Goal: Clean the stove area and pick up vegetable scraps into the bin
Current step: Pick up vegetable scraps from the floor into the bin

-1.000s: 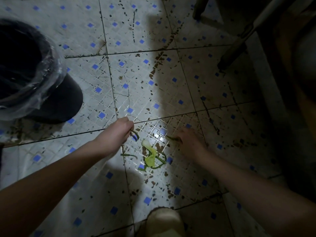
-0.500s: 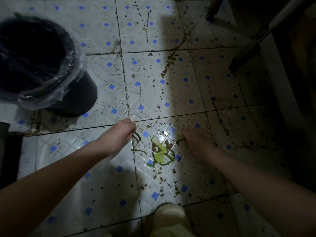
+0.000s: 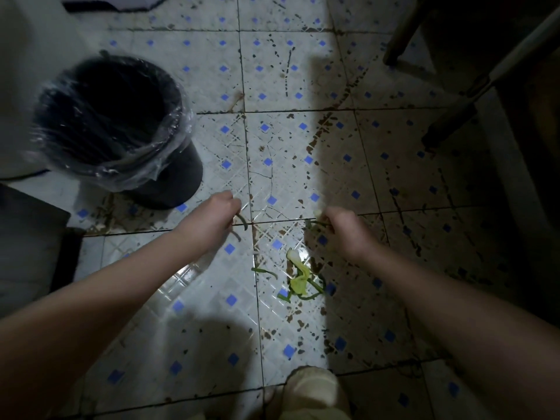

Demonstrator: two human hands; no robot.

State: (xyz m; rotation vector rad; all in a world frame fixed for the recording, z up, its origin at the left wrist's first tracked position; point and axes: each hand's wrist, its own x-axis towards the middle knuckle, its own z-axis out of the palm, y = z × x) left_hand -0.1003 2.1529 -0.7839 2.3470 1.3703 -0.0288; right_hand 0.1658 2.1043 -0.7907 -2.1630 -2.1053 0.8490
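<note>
We're looking down on a tiled floor (image 3: pixel 212 298) spattered with brown flecks. At centre frame the left hand (image 3: pixel 212 219) is curled into a fist round dark green strips (image 3: pixel 241 222) that dangle from its fingers. Just right of centre, the right hand (image 3: pixel 345 231) pinches a green scrap with a pale end (image 3: pixel 316 216). Below and between the hands we spot a yellow-green heap of vegetable scraps (image 3: pixel 298 280) on the tiles, with a thin green sliver (image 3: pixel 264 271) just to its left. The black bin (image 3: pixel 178 180) with its clear liner (image 3: pixel 169 137) stands upper left, near the left hand. A pale shoe (image 3: pixel 312 389) pokes in at the bottom edge.
</note>
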